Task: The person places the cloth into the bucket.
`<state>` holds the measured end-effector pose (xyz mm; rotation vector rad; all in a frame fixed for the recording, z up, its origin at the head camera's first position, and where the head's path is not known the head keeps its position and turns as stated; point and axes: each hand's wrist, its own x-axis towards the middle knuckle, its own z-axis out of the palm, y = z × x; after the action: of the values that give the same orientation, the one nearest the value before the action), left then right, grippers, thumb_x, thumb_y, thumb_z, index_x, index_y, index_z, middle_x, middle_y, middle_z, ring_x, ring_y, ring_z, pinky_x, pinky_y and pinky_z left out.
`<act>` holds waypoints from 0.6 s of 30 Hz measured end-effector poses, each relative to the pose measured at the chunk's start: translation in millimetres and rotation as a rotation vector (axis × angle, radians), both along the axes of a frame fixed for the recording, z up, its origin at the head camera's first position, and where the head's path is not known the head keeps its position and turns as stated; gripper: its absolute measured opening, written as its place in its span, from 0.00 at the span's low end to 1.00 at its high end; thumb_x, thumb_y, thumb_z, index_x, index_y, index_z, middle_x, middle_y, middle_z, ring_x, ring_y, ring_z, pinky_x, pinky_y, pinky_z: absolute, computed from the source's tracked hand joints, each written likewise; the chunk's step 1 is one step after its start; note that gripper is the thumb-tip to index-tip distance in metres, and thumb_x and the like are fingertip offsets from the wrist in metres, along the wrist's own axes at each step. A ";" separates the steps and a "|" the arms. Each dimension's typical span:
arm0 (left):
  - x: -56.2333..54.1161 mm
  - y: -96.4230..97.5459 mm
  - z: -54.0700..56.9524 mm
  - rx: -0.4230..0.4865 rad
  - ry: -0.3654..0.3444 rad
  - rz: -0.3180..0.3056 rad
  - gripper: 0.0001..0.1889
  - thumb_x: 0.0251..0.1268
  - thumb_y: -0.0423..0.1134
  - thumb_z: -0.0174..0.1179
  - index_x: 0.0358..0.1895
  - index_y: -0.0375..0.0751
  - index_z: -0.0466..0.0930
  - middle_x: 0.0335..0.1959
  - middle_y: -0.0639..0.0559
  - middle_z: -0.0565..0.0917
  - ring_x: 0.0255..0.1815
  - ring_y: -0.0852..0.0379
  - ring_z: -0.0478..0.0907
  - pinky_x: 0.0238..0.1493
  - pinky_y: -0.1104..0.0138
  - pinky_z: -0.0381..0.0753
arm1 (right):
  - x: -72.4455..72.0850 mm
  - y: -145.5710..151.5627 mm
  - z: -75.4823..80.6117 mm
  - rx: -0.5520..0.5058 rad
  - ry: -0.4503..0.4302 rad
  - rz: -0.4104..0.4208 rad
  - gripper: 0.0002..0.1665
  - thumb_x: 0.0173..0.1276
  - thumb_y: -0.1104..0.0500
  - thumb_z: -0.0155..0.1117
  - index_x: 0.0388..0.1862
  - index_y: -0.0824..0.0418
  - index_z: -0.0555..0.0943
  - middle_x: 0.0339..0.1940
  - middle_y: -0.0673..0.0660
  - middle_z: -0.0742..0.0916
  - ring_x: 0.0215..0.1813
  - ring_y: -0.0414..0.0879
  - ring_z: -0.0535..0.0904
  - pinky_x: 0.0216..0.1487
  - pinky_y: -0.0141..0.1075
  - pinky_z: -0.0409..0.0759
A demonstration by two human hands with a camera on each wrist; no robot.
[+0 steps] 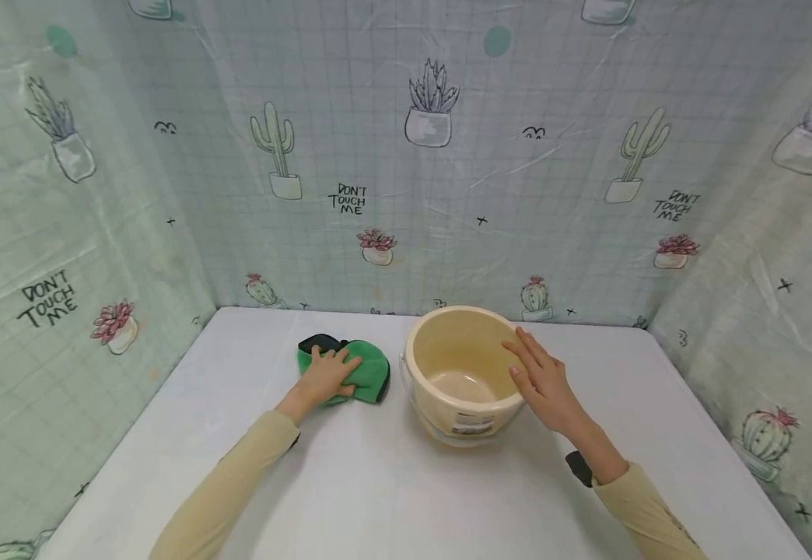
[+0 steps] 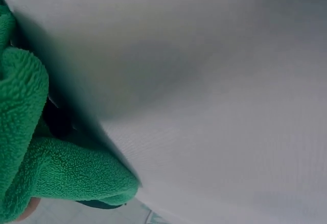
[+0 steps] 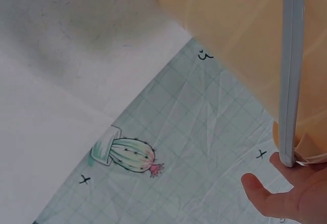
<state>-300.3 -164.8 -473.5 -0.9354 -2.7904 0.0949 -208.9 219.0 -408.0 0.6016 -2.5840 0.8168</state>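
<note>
A bunched green cloth point(image 1: 371, 365) with black edging lies on the table at the left. My left hand point(image 1: 325, 377) grips it from above, fingers spread and bent over the folds. In the left wrist view the fuzzy cloth point(image 2: 76, 173) hides nearly all of that hand. Right of the cloth stands an upright cream bucket point(image 1: 448, 416) with a label on its front. My right hand point(image 1: 549, 393) is at the bucket's right rim with its fingers extended. The right wrist view shows its fingertips by the end of the bucket's pale handle point(image 3: 291, 70).
A white table point(image 1: 392, 498) carries both things. A curtain point(image 1: 378, 155) printed with cacti and lettering surrounds the table's back and sides. Dark pieces show at both wrists, one by the right sleeve point(image 1: 640, 505).
</note>
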 end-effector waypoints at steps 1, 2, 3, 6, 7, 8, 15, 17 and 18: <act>0.7 -0.2 0.7 0.002 0.006 -0.002 0.26 0.53 0.53 0.59 0.54 0.45 0.69 0.52 0.37 0.73 0.48 0.37 0.73 0.49 0.36 0.61 | 0.0 0.2 0.0 0.001 -0.002 0.000 0.24 0.69 0.55 0.45 0.63 0.56 0.65 0.70 0.62 0.59 0.70 0.62 0.51 0.54 0.59 0.52; 1.6 -0.3 1.3 0.005 0.008 0.000 0.27 0.53 0.53 0.59 0.54 0.45 0.69 0.52 0.38 0.73 0.48 0.37 0.73 0.49 0.36 0.61 | 0.2 0.4 0.1 0.002 -0.005 0.001 0.24 0.69 0.55 0.45 0.64 0.55 0.65 0.71 0.61 0.59 0.70 0.61 0.51 0.55 0.59 0.52; 2.4 -0.3 2.0 0.008 0.014 -0.002 0.26 0.53 0.53 0.59 0.54 0.45 0.69 0.52 0.38 0.73 0.48 0.38 0.73 0.49 0.36 0.61 | 0.6 0.5 0.2 0.003 -0.007 0.000 0.24 0.69 0.55 0.45 0.64 0.55 0.65 0.71 0.61 0.59 0.70 0.61 0.51 0.55 0.59 0.52; 5.9 -2.6 8.3 0.022 0.028 -0.001 0.26 0.53 0.53 0.60 0.53 0.46 0.69 0.51 0.39 0.73 0.46 0.40 0.74 0.48 0.37 0.62 | 0.5 -0.9 0.8 0.006 -0.002 -0.003 0.24 0.69 0.54 0.45 0.63 0.55 0.65 0.71 0.60 0.59 0.70 0.61 0.52 0.54 0.59 0.52; 7.4 -2.9 10.6 0.029 0.033 0.002 0.26 0.52 0.53 0.60 0.53 0.46 0.69 0.50 0.39 0.73 0.46 0.40 0.74 0.47 0.38 0.63 | 0.8 -1.0 0.5 0.009 -0.002 -0.006 0.24 0.69 0.54 0.45 0.63 0.55 0.65 0.71 0.60 0.59 0.70 0.61 0.52 0.55 0.59 0.52; 8.7 -3.3 13.2 0.031 0.037 0.006 0.26 0.52 0.53 0.59 0.53 0.46 0.69 0.51 0.39 0.73 0.46 0.41 0.74 0.47 0.39 0.63 | 1.1 -1.0 0.2 0.012 0.000 -0.010 0.24 0.69 0.54 0.45 0.63 0.55 0.65 0.71 0.60 0.59 0.70 0.61 0.52 0.55 0.59 0.52; 17.4 -9.7 40.2 0.064 0.118 -0.012 0.28 0.50 0.55 0.60 0.54 0.46 0.69 0.51 0.39 0.73 0.44 0.43 0.74 0.44 0.46 0.63 | 1.0 -1.1 -0.9 0.023 0.008 -0.011 0.24 0.69 0.55 0.45 0.63 0.55 0.65 0.70 0.61 0.59 0.70 0.62 0.53 0.55 0.60 0.52; 18.6 -11.1 48.6 0.052 0.150 -0.028 0.28 0.50 0.55 0.60 0.54 0.46 0.70 0.51 0.39 0.73 0.44 0.44 0.74 0.44 0.46 0.63 | 0.4 -1.4 -0.4 0.018 0.015 -0.006 0.23 0.69 0.55 0.45 0.63 0.55 0.65 0.70 0.62 0.60 0.69 0.62 0.53 0.55 0.60 0.52; 19.5 -11.6 53.4 0.044 0.160 -0.034 0.29 0.50 0.56 0.60 0.54 0.46 0.70 0.51 0.39 0.73 0.44 0.44 0.75 0.44 0.46 0.64 | 0.0 -1.4 -0.1 0.016 0.020 -0.003 0.23 0.69 0.55 0.45 0.63 0.56 0.65 0.70 0.62 0.60 0.69 0.63 0.53 0.54 0.60 0.52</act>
<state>-280.8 -176.3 -420.1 -0.9218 -2.6187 0.0988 -209.0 217.5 -408.1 0.6068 -2.5748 0.7863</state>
